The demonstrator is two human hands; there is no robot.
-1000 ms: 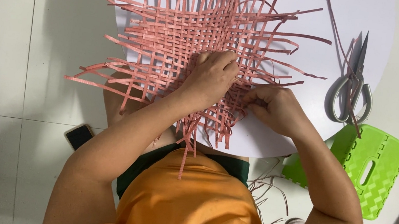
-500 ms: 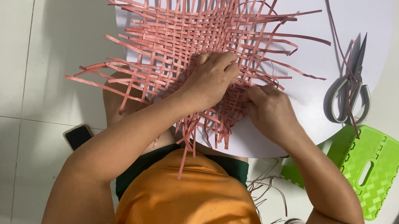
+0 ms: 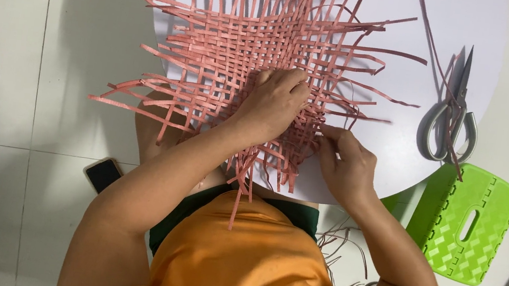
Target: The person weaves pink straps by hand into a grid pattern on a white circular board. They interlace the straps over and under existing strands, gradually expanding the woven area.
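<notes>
1. Woven mat of pink strips (image 3: 247,50) lay on the round white table (image 3: 414,26), its near edge overhanging toward the person's lap.
2. Left hand (image 3: 273,103) pressed flat on the woven centre, fingers curled down over the weave, grasping nothing; it acted as a hold-down.
3. Right hand (image 3: 346,165) sat at the mat's near right edge, fingertips pinching what looked like a single loose strip end; the exact strip could not be told.
4. Judgement on doing the step well: keep the left palm weighted on the finished weave so the rows stay tight, and feed the pinched strip over and under alternately, pulling it snug without kinking it.
5. Scissors (image 3: 454,117) lay on the table to the right, apart from both hands; a green folding stool (image 3: 463,223) stood below them, and a phone (image 3: 103,173) lay on the floor tiles.
6. Against the frame one second earlier: the right hand had shifted slightly lower along the edge; the left hand, mat and scissors stayed put.
</notes>
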